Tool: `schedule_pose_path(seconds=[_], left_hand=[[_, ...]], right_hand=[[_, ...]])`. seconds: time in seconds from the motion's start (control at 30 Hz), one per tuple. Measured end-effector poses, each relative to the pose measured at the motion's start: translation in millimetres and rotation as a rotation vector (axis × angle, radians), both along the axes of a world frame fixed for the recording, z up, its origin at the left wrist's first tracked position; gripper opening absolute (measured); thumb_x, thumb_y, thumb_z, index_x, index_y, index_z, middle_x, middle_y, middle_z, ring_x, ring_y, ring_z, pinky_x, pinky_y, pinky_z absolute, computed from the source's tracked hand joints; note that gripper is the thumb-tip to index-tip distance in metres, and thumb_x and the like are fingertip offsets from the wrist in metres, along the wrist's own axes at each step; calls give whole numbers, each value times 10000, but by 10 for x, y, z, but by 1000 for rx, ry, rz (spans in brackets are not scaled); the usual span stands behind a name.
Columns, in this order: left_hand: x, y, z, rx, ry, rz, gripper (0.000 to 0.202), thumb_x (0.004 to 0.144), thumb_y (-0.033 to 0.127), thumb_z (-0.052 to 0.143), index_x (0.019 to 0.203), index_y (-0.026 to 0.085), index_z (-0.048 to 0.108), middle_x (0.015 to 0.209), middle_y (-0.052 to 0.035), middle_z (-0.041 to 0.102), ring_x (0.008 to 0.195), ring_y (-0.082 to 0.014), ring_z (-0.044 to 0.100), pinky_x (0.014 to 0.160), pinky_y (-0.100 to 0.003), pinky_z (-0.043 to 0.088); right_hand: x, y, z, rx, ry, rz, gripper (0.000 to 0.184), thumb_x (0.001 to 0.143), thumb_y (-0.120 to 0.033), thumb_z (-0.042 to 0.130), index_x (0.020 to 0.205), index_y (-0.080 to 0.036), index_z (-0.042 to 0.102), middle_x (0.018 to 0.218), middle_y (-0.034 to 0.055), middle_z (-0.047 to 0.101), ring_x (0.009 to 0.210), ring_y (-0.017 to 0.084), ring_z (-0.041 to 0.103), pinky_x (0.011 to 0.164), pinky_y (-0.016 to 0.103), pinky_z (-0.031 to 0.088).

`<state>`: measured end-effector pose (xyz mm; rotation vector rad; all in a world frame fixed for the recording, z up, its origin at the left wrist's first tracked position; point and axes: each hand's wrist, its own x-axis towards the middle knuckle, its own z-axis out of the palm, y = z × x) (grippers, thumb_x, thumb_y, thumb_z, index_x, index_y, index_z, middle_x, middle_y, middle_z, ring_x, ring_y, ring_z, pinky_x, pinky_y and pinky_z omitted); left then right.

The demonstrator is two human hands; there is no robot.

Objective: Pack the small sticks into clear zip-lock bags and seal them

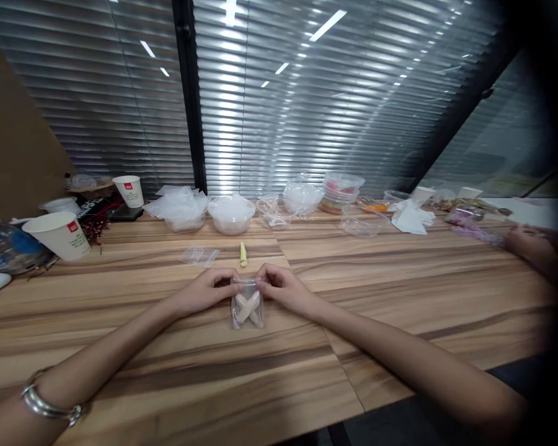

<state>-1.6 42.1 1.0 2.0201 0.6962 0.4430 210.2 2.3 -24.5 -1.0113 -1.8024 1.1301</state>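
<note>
Small clear zip bag (247, 310) at mid-table (400, 297), toward the near edge, lying flat with pale sticks (244, 303) crossed inside. Pinched along its top strip by left hand (204, 291) and right hand (283, 288), fingertips clamped on the seal. Judged loaded, closing under way, not confirmed sealed. Just beyond: loose yellow stick (243, 254), empty bag (199, 255). Along far edge: plastic bowl (231, 217), paper cup (60, 235).

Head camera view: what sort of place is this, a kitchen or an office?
Most likely an office meeting room, not a kitchen: venetian blinds behind glass panels, reflected ceiling strip lights, and a long wooden table strewn with paper cups and clear plastic bowls.
</note>
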Motion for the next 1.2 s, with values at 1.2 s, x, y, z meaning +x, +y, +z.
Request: schedule_pose_path(seconds=[1.2], left_hand=[[-23,21,-41,68,12,-61,263,836,359,510,856,149,667,806,-35,673,733,-141,578,668,-222,437]], right_hand=[[-39,-60,53,100,-227,72,272,864,-394,465,775,-155,561,707,0,537,644,115,470,595,227,372]])
